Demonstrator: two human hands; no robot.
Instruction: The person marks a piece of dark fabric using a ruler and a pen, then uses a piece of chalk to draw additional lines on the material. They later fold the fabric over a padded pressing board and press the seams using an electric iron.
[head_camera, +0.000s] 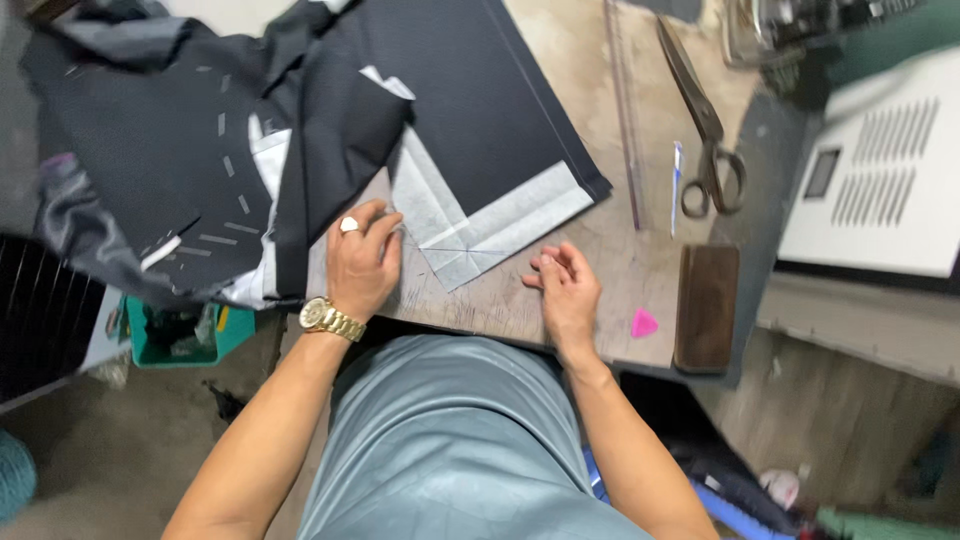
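Observation:
Dark fabric pieces (480, 90) with white interfacing strips (480, 225) lie on a worn wooden table (650, 250). My left hand (362, 262), with a ring and a gold watch, rests on the table at the edge of the dark cloth, fingers curled near the white interfacing corner. My right hand (566, 288) lies just right of that corner, fingers loosely bent, touching the tabletop and holding nothing. More dark cloth with white basting marks (170, 150) hangs off the table's left side.
Large scissors (705, 130), a long clear ruler (625, 110) and a pen (676, 185) lie at the back right. A pink chalk piece (644, 323) and a brown wooden block (707, 305) sit near the front edge. A white machine (880, 170) stands at right; a green bin (180, 335) below left.

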